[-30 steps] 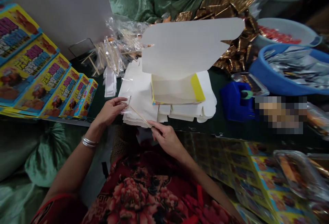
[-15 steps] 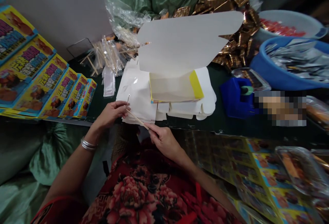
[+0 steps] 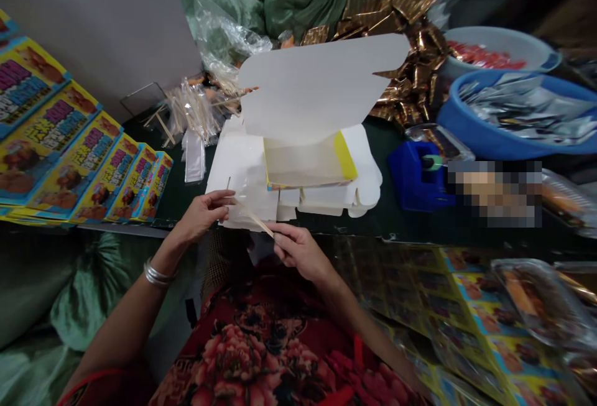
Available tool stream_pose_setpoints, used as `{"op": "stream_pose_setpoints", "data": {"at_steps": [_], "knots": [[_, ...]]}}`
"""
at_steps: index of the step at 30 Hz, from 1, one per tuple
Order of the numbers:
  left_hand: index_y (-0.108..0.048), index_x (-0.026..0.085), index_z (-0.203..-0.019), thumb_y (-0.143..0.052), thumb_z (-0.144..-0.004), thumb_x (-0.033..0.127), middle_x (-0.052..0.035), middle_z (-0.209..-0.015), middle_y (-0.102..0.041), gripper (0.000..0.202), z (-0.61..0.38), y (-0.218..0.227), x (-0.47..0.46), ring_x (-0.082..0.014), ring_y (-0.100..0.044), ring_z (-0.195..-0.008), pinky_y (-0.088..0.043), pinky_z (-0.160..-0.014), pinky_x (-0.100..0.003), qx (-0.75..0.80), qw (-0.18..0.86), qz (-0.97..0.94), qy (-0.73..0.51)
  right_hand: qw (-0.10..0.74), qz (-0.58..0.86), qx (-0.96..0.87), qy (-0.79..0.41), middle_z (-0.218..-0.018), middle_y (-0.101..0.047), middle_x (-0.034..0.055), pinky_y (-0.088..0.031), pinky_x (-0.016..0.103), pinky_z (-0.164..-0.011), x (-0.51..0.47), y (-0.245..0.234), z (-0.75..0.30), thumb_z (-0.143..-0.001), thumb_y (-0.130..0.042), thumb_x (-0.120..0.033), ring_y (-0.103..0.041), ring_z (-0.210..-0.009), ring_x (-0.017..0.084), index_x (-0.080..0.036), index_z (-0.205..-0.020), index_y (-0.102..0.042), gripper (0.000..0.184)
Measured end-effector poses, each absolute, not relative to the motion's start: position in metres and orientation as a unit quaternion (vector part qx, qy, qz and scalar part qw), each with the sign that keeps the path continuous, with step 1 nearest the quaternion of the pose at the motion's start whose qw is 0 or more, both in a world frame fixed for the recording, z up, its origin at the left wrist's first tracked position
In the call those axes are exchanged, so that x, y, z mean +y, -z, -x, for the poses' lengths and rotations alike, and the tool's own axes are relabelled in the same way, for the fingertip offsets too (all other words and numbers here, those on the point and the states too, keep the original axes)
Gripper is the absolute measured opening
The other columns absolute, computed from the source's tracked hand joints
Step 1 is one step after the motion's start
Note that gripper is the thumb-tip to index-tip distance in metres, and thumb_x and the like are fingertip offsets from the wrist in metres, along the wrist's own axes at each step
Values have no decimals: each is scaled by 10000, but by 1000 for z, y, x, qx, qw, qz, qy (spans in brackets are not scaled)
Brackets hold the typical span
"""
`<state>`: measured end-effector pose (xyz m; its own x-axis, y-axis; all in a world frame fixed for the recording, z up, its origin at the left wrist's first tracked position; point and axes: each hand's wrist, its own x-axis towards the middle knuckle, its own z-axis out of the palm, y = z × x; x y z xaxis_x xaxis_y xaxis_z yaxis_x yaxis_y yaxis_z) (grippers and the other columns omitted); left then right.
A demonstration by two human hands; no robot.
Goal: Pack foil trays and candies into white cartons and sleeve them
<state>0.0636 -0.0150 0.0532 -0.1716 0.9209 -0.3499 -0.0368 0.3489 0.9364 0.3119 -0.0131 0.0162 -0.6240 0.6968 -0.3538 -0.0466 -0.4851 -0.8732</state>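
My left hand (image 3: 204, 214) is closed in a pinch at the near left of a white cardboard stack. Between its fingertips is what looks like a clear plastic sleeve (image 3: 241, 202), thin and hard to make out. My right hand (image 3: 301, 249) grips the near end of thin wooden sticks (image 3: 259, 221), which slant up towards the left fingers. Just beyond the hands, an unfolded box (image 3: 308, 160), white inside with a yellow edge, lies on flat white cardboard (image 3: 233, 157), its lid raised. To the left are empty clear sleeves (image 3: 194, 158) and bagged sticks (image 3: 196, 107).
Printed yellow-and-blue boxes (image 3: 79, 151) stand in a row at left. At right are a blue tape dispenser (image 3: 417, 176), a blue basin (image 3: 517, 145) of silvery packets and a pale basin (image 3: 550, 55) of red packets. Brown foil packets (image 3: 420, 45) lie behind the lid.
My hands have moved slightly apart, and more of the wooden sticks shows between them. The view has shifted a little, so the table's things sit further left.
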Motion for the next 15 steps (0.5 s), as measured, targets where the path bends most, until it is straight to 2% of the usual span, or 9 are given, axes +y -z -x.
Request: {"op": "stream_pose_setpoints", "data": {"at_steps": [3,8,11,15], "knots": [[-707,130,-1060,-781,-533,138,-104,-916,-761,533,-69,-52,-17,-92,-572,-545,-466,-544,-238,624,549,-322,-453,267,378,-461,-757,-503,-444,-77,-202,202,-405,-15,-13,-308,-806,-572,-437,-253,-403,59,-102,-1256,-644,566],[-617,128,-1106,-818,-541,213,-82,-822,-751,606,-86,-45,-20,-114,-598,-508,-456,-487,-230,626,548,-276,-481,295,403,-563,-659,-541,-507,-55,-325,208,-458,-23,-11,-288,-863,-459,-287,-397,-454,93,-147,-1229,-643,433],[-596,146,-1033,-850,-527,272,-47,-730,-728,580,-100,-39,-30,-131,-604,-495,-461,-474,-232,619,550,-273,-490,301,408,-586,-631,-568,-558,-46,-400,222,-533,-23,-12,-275,-869,-430,-218,-484,-504,112,-152,-1261,-590,428],[-631,153,-877,-844,-577,366,-34,-636,-684,426,-120,-30,-53,-147,-613,-521,-474,-497,-240,609,556,-313,-470,315,441,-624,-563,-635,-607,-26,-450,258,-656,-12,-16,-269,-877,-445,-195,-556,-591,133,-134,-1287,-531,424]]}}
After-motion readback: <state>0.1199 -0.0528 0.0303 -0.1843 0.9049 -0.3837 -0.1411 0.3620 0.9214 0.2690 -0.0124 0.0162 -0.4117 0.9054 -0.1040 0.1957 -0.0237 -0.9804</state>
